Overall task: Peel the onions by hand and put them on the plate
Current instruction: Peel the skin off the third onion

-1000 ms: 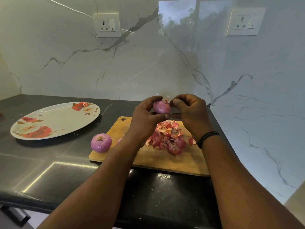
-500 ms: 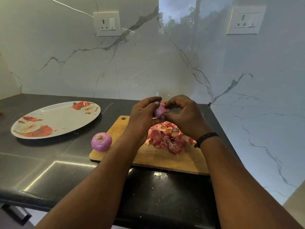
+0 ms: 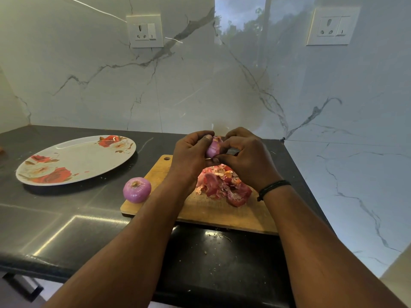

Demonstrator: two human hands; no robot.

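onion (image 3: 213,148) mostly hidden between left hand (image 3: 191,154), right hand (image 3: 247,157)

Plate (image 3: 75,160) at left on the desk (image 3: 66,218), cutting board (image 3: 222,214) to its right, onion (image 3: 137,190) at board's left edge, peel pile (image 3: 224,185) on board

Two onions: one held (image 3: 213,148), one on the board (image 3: 137,190). One plate (image 3: 75,160). One cutting board (image 3: 213,213). One heap of peels (image 3: 224,185). Two wall sockets (image 3: 145,31) (image 3: 333,26). One wristband (image 3: 272,188).
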